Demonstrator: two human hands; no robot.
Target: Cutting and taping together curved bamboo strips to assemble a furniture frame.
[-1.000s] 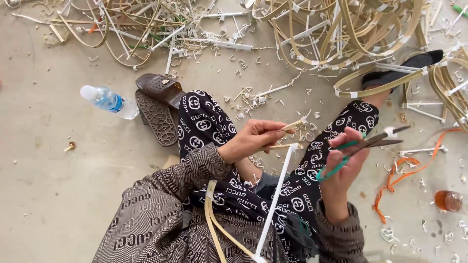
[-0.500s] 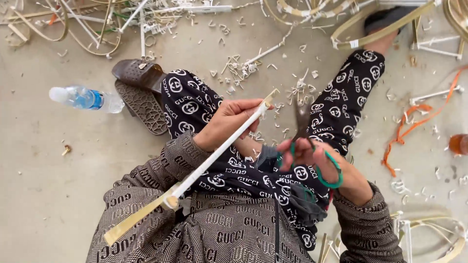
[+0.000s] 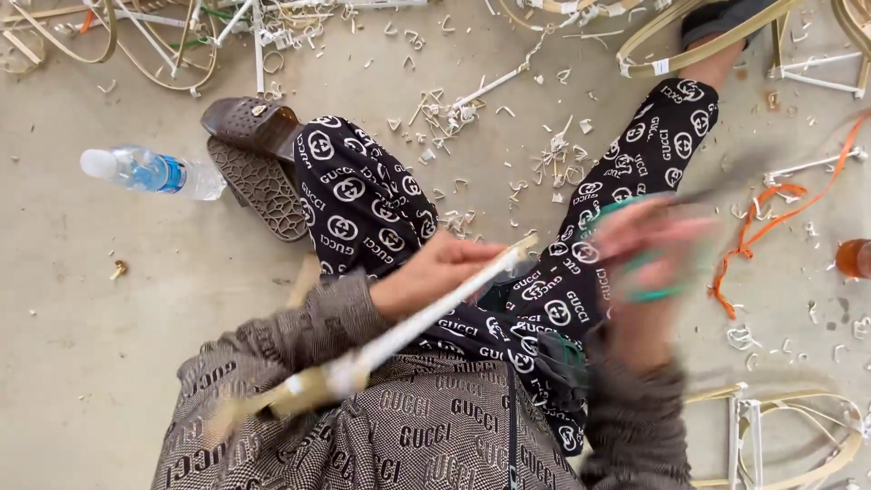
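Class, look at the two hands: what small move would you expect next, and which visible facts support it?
Probably bringing the green-handled scissors back to the tip of the pale strip. The left hand holds that strip angled up over the lap, while the right hand, blurred, holds the scissors apart from it. Trimmings litter the floor.

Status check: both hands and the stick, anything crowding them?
Left hand gripping pale stick, held slanted over lap. Right hand blurred, holding green-handled scissors, apart from stick tip. Nothing between them; shavings on floor beyond.
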